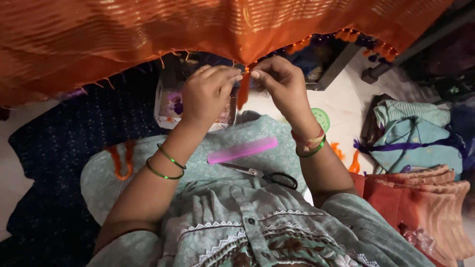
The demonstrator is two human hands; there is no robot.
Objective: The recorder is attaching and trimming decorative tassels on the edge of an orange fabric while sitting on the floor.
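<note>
An orange fabric [148,34] with a fringed lower edge hangs across the top of the view. My left hand [208,94] and my right hand [282,81] meet at that edge, fingertips pinched together on an orange tassel [243,89] that hangs down between them. Both wrists wear green bangles. On my lap lie a pink comb [242,150] and black-handled scissors [269,175].
A clear plastic box [166,111] sits behind my left hand. Orange thread loops [122,160] lie on my left knee. A green round lid [321,117] and orange tassels [346,155] lie on the white floor. Folded cloths [420,143] pile at right. Dark blue fabric [64,148] covers the left.
</note>
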